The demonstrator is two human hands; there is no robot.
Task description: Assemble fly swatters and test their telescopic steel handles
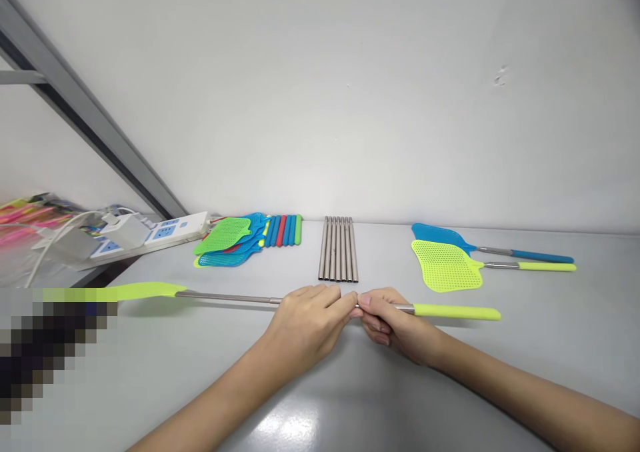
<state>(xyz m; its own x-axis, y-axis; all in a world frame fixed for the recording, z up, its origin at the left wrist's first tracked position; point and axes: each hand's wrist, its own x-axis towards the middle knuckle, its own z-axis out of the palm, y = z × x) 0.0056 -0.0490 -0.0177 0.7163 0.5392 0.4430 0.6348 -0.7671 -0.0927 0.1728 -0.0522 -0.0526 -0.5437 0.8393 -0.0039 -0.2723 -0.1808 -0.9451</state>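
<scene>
Both my hands are closed on one fly swatter with a telescopic metal rod, held level across the front of the table. My left hand grips the rod near its middle. Close beside it, my right hand pinches the rod just left of the yellow-green handle. The swatter's yellow-green head points left and shows nearly edge-on. Beyond my hands lies a row of several metal rods. To the right rest a yellow-green fly swatter and a blue fly swatter, each with rod and handle.
At the back left lie stacked swatter heads beside a row of coloured handles. A white power strip with plugs and cables sits left of them. Further left are plastic-wrapped coloured items. A wall stands behind the table.
</scene>
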